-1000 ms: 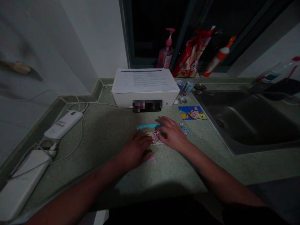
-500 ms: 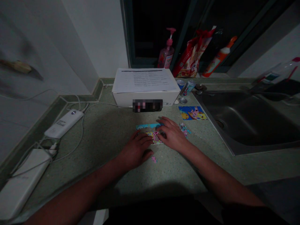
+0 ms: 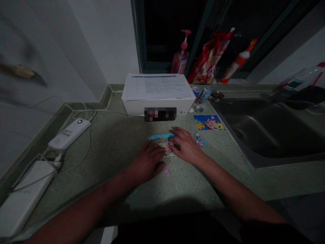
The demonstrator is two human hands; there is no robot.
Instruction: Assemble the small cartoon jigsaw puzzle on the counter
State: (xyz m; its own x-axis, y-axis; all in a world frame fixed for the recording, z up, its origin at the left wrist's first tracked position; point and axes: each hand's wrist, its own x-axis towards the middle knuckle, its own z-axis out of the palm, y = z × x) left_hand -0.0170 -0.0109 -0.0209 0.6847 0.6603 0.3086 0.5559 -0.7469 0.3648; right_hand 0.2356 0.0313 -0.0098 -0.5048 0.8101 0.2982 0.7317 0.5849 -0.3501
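Since the jigsaw pieces (image 3: 164, 146) lie on the speckled counter (image 3: 114, 149) right under both hands, we judge them light, thin card, fragile at the tabs, and best lifted by their edges. The left hand (image 3: 148, 161) and right hand (image 3: 186, 145) rest flat and unclenched on them, grasping nothing we can make out. Loose pieces (image 3: 199, 140) sit just beyond the right hand, near a cartoon card (image 3: 208, 122). The sheet (image 3: 157, 87) on the box (image 3: 157, 107) carries lines too small to read.
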